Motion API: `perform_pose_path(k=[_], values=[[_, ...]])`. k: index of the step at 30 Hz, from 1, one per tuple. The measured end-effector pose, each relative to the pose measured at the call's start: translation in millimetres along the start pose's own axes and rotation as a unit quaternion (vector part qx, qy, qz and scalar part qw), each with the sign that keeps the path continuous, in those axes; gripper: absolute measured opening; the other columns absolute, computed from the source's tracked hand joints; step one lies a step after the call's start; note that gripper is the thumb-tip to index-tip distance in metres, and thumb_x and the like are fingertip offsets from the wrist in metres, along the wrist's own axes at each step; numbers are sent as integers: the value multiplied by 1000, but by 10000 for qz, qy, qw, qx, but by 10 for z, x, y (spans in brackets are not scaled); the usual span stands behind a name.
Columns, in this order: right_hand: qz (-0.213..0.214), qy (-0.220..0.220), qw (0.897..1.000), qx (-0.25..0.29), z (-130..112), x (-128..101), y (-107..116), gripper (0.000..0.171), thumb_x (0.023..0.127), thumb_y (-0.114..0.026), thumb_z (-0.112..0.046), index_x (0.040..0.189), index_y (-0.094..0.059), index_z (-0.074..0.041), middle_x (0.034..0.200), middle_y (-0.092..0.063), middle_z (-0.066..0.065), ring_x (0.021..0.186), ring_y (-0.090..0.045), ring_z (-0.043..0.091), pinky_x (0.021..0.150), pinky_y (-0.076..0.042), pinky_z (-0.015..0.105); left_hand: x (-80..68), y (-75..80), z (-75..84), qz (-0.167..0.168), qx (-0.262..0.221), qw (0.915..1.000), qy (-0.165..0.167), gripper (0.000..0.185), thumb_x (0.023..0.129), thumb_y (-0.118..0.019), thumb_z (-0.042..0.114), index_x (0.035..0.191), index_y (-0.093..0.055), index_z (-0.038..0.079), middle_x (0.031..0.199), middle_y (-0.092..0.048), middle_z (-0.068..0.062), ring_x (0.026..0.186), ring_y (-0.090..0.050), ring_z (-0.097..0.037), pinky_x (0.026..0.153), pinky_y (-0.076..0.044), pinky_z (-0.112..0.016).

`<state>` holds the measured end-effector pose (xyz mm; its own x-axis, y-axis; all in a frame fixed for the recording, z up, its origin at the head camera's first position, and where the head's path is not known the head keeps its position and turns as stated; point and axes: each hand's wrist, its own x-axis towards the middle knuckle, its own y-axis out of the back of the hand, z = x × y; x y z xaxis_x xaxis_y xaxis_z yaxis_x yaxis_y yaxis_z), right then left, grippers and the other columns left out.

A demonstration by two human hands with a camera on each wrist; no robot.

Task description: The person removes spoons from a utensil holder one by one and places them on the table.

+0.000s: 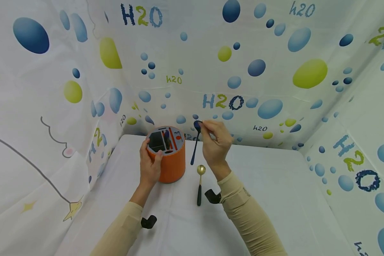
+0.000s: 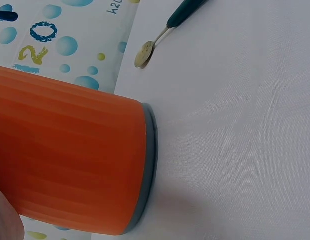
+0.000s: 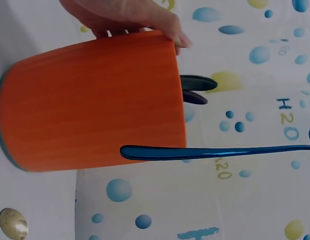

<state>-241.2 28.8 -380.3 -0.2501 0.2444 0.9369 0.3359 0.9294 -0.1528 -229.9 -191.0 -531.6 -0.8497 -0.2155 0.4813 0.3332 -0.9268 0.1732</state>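
One orange utensil holder (image 1: 170, 160) with two dark handles (image 3: 197, 88) sticking out of it, one blue spoon (image 1: 195, 144) held in the air, one gold spoon with a black handle (image 1: 200, 184) on the table, two hands, left hand (image 1: 149, 164), right hand (image 1: 215, 144)

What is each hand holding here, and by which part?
Left hand grips the orange holder round its side, near the rim. Right hand pinches the blue spoon by its bowl end.
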Motion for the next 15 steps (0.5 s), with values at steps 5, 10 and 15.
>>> perform_pose_path(k=[5, 10, 15], values=[[-35, -102, 9999, -98, 47, -66, 30, 5, 89, -77, 3, 87, -77, 8, 85, -75, 23, 76, -71, 33, 74, -61, 23, 3, 11, 2, -21, 31, 10000, -42, 65, 104, -57, 29, 160, -25, 27, 162, -35, -5, 140, -44, -26, 117, -41, -57], [-90, -146, 9998, -133, 79, -107, 51, 7, 89, -77, 2, 88, -77, 9, 86, -75, 23, 76, -71, 33, 74, -61, 22, 4, 14, -4, -30, 50, 10000, -25, 65, 104, -57, 29, 161, -24, 27, 163, -35, -5, 140, -44, -27, 117, -41, -56], [-131, -202, 9995, -186, 104, -153, 72, 6, 84, -78, 11, 89, -78, 7, 87, -76, 23, 76, -71, 33, 74, -60, 21, 0, 12, 53, 9, -3, 10000, -38, 65, 103, -58, 26, 160, -25, 22, 161, -36, -8, 139, -44, -29, 118, -41, -50]])
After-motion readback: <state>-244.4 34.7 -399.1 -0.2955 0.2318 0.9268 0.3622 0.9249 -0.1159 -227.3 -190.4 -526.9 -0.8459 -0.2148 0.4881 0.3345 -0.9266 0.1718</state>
